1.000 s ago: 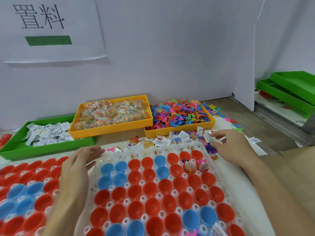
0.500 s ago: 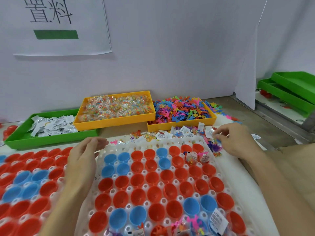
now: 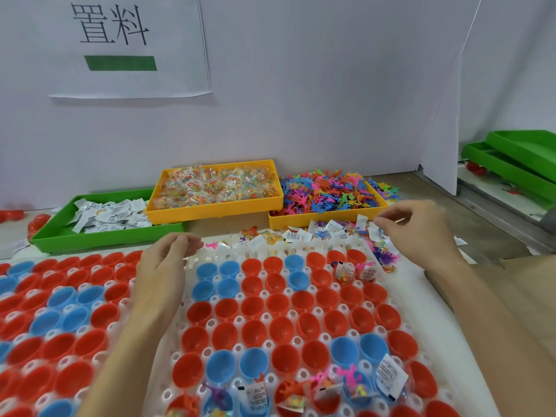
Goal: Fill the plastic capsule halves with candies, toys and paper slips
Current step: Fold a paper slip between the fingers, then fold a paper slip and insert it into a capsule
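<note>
White tray of capsule halves fills the counter's near side; only a few cups filled so far, near row & two at far right. Since 1 s ago the right hand rose off the loose pile twd the toy bin; fingers pinch sth small, can't tell what. Left hand rests at tray edge, fingers relaxed, holding nothing.

Right hand fingers blurred; any pinched item indiscernible
</note>
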